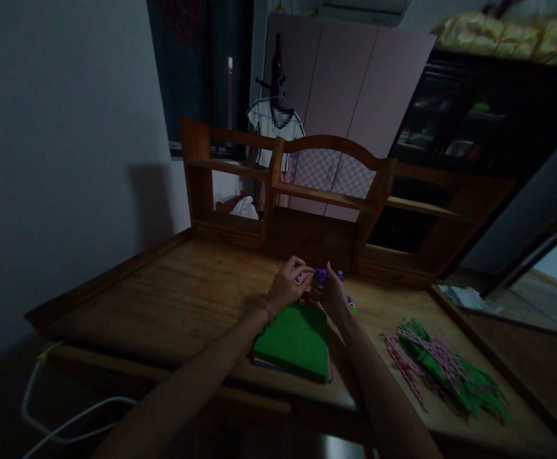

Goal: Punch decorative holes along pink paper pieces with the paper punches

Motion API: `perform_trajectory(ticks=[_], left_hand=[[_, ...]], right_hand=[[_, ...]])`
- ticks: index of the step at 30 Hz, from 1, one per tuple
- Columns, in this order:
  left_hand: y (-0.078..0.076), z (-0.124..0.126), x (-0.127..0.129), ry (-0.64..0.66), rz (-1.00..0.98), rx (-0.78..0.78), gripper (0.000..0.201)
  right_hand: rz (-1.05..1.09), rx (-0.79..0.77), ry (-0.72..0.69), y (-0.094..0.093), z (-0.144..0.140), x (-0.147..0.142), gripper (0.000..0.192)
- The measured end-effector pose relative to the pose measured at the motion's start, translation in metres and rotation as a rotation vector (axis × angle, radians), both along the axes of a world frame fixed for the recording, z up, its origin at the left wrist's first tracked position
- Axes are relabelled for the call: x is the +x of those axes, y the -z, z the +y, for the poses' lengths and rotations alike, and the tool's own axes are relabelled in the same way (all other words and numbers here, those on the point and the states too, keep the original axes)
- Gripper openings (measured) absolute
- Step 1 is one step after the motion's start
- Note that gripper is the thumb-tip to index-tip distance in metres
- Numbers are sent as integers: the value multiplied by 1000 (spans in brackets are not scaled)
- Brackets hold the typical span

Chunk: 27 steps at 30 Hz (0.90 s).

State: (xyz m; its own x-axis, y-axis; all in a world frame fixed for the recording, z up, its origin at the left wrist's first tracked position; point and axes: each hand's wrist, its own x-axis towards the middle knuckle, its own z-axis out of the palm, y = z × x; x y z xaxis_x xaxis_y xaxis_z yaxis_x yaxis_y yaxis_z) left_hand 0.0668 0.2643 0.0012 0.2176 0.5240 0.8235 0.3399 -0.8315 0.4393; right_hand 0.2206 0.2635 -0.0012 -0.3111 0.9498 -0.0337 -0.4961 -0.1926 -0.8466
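Observation:
Both hands meet over the far edge of a green stack of sheets point(294, 338) on the wooden desk. My right hand point(333, 296) is closed around a small purple piece point(321, 275), its thumb pointing up; what kind of thing it is I cannot make out. From the left, the pinched fingertips of my left hand point(285, 284) reach the same purple piece. A pink item point(301, 278) shows under the left fingers, partly hidden. Just below the hands is a small dark red thing point(304, 297). Small round pieces with eye-like dots, one green point(352, 308), lie beside the right hand.
Twisted pink and green strips point(443, 366) lie in a pile on the desk's right side. A wooden shelf unit point(326, 191) stands along the desk's back edge. A white cable point(82, 408) hangs at the lower left. Raised wooden edging runs along the desk's sides.

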Motion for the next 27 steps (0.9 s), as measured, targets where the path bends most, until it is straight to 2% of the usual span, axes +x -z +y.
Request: perform_trajectory(ticks=[10,15,27], left_hand=[[9,8,0,38,50,33,18],[8,7,0,14,55,50,20],[7,8,0,16,11,-1,12]], right_hand=[[30,21,-68,4,2,-2,47],[-3,10,-36,4,3,-1,49],[-43,24,-60,5,2,-5,44]])
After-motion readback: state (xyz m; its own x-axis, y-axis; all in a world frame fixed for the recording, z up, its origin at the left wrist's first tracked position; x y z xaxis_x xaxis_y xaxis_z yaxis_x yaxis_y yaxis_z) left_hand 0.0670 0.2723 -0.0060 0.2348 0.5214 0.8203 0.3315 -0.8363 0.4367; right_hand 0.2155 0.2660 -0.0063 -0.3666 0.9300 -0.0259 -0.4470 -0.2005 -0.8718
